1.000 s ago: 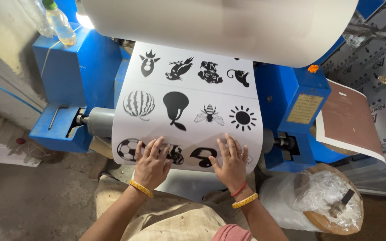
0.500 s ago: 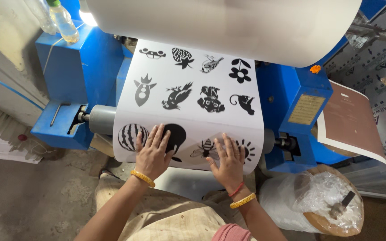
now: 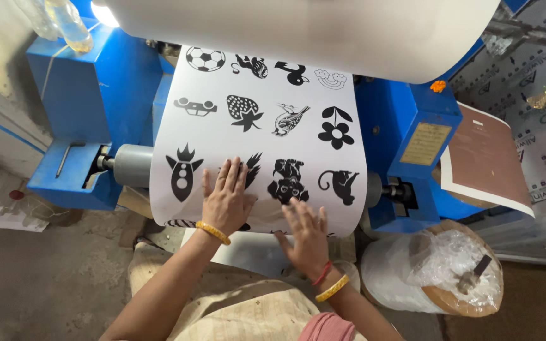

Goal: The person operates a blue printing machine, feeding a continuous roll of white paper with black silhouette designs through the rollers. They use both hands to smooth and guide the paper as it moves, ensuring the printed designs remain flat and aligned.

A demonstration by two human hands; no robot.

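A wide white sheet [image 3: 260, 95] printed with black silhouettes (ball, strawberry, bird, flower, rocket, animals) hangs from a big white roll [image 3: 323, 25] and wraps over a lower roller on a blue machine [image 3: 90, 88]. My left hand [image 3: 227, 197] lies flat on the sheet, fingers spread, covering part of one black shape. My right hand [image 3: 304, 235] rests palm down at the sheet's lower edge, slightly blurred. Both wrists wear yellow bangles; the right also has a red one.
A grey roller shaft [image 3: 127, 165] juts from the machine's left side. A brown-faced board [image 3: 485, 158] leans at right. A plastic-wrapped roll [image 3: 437, 271] with a small tool on it stands on the floor at lower right. Plastic bottles [image 3: 64, 22] sit at top left.
The printed sheet has run downward: the rows of shapes sit lower and new ones show at the top. Both hands slid down with it, the right one lowest.
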